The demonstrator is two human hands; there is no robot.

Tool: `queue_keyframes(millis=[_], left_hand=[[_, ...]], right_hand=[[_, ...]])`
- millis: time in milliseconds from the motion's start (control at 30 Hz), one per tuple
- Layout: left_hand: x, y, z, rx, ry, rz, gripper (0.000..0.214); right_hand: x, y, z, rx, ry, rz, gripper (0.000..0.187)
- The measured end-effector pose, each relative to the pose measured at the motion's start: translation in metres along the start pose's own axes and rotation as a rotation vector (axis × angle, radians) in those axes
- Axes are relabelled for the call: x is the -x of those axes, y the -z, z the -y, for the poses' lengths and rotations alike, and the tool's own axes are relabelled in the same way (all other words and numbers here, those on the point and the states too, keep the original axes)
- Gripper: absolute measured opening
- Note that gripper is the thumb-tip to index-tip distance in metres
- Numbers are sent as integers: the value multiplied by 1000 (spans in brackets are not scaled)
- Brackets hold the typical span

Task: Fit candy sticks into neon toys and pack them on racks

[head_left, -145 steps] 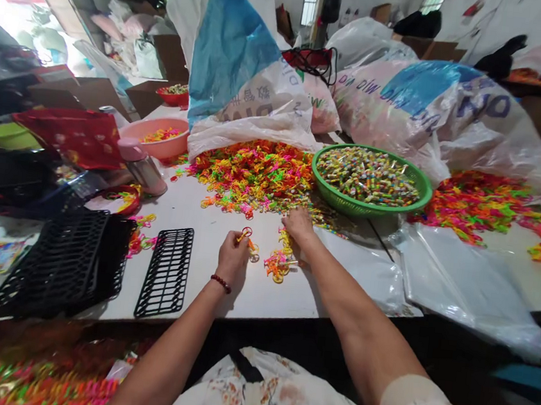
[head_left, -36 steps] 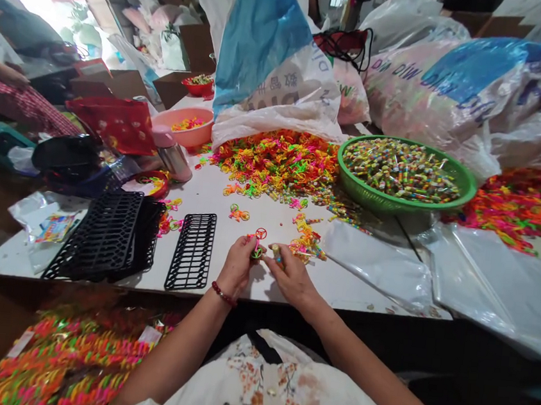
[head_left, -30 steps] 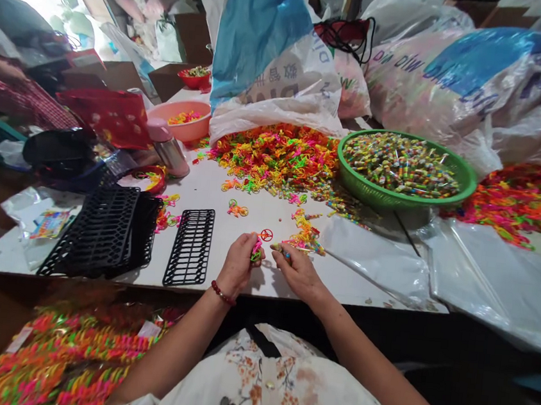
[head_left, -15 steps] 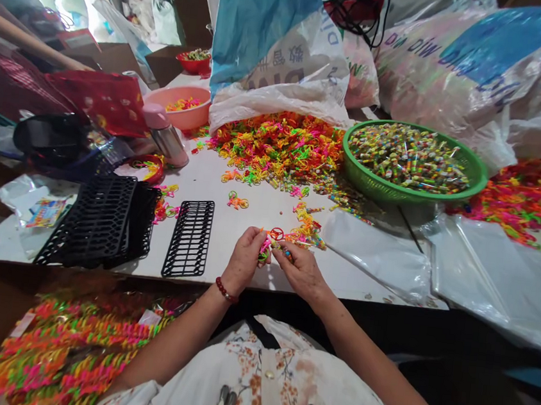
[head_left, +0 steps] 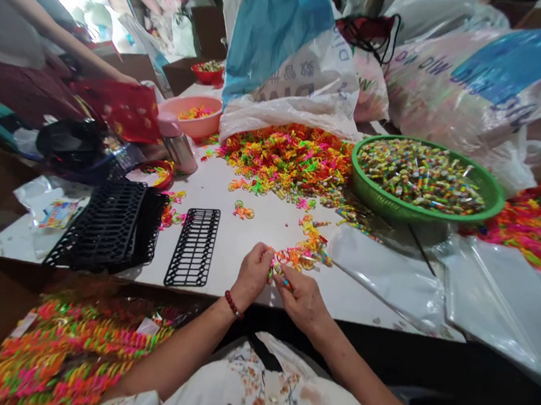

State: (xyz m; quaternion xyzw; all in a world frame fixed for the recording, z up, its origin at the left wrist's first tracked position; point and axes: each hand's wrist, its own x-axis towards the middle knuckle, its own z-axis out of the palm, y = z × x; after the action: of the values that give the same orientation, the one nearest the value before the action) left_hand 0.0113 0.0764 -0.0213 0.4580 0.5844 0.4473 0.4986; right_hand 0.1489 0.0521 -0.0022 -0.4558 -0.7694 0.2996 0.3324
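Note:
My left hand (head_left: 254,272) is closed on a small bright plastic toy (head_left: 272,268) with pink and green parts, mostly hidden by the fingers. Close against it, my right hand (head_left: 304,296) pinches a thin candy-filled tube (head_left: 286,281) with a blue bit showing. Both hands meet over the table's front edge. Just beyond them lies a small pile of yellow and orange plastic toys (head_left: 312,240) mixed with tubes. To the left, a black slotted plastic rack (head_left: 193,246) lies flat on the white table (head_left: 248,232).
A stack of black racks (head_left: 104,220) sits at left. Behind are a large heap of plastic toys (head_left: 289,159), a green basket (head_left: 493,203) of candy tubes, a pink basin (head_left: 211,122) and a flask (head_left: 179,148). Clear bags (head_left: 389,273) lie at right. Another person's arm (head_left: 70,40) reaches in at upper left.
The view has shifted, so the table sits slightly lower and further right. Both hands stay together on the toy and tube. The other person's arm shows more at upper left.

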Motion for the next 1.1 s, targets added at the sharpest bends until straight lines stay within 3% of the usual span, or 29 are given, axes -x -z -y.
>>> queue_keyframes(millis=[133, 200, 333, 400, 467, 567, 667, 833, 900, 1000, 1100], left_hand=[[-17, -2, 7, -145, 16, 85, 32], [-33, 4, 4, -252, -31, 58, 37], [-80, 33, -12, -619, -153, -283, 25], [-104, 49, -17, -779, -197, -342, 31], [-126, 62, -18, -932, -220, -283, 39], [-144, 73, -13, -1013, -242, -165, 26], [-145, 78, -5, -988, -272, -119, 23], [-120, 83, 9, -914, -330, -42, 21], [-108, 82, 15, -888, -350, -17, 19], [-91, 79, 25, -796, -395, -77, 23], [-79, 74, 32, -656, -407, -198, 36]], right_hand=[[-1, -2, -20, -17, -70, 48, 27], [-6, 4, -35, 49, -89, -6, 28], [-13, 21, -52, 250, -121, -235, 31], [-13, 26, -50, 239, -140, -259, 28], [-12, 25, -44, 138, -151, -232, 24], [-10, 18, -32, -72, -198, -130, 26], [-8, 12, -24, -252, -265, -30, 28], [-10, 9, -22, -431, -378, -74, 38], [-13, 10, -21, -449, -362, -96, 40], [-15, 10, -15, -390, -268, -137, 37], [-17, 8, -10, -486, -278, -76, 34]])
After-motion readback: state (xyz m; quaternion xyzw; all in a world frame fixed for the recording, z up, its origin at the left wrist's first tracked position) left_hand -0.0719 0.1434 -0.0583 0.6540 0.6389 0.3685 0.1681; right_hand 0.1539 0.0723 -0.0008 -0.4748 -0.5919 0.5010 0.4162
